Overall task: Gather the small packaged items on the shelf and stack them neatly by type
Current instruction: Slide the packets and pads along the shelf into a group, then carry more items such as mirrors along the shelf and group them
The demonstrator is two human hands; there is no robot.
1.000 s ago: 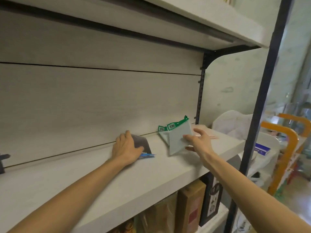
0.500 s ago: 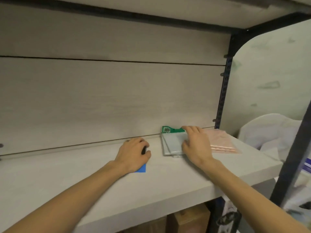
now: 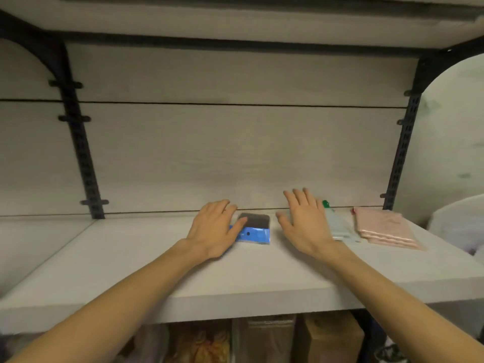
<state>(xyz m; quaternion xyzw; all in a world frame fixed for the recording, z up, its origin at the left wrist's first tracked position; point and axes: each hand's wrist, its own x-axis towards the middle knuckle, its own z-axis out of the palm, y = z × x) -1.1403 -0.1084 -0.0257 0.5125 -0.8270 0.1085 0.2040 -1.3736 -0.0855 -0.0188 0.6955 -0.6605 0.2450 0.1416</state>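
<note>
A dark packet with a blue header [image 3: 253,228] lies flat near the shelf's back edge, about midway along it. My left hand [image 3: 213,229] rests on its left side, fingers straight and relaxed, curled round nothing. It looks thin, light and glossy, so likely slippery; I would pinch it by the stiffer blue header. My right hand [image 3: 303,221] hovers flat and open just right of it, holding nothing. Past that hand, a clear packet with a green top [image 3: 337,226] and a stack of pink packets [image 3: 385,229] lie toward the right end of the shelf [image 3: 157,279].
</note>
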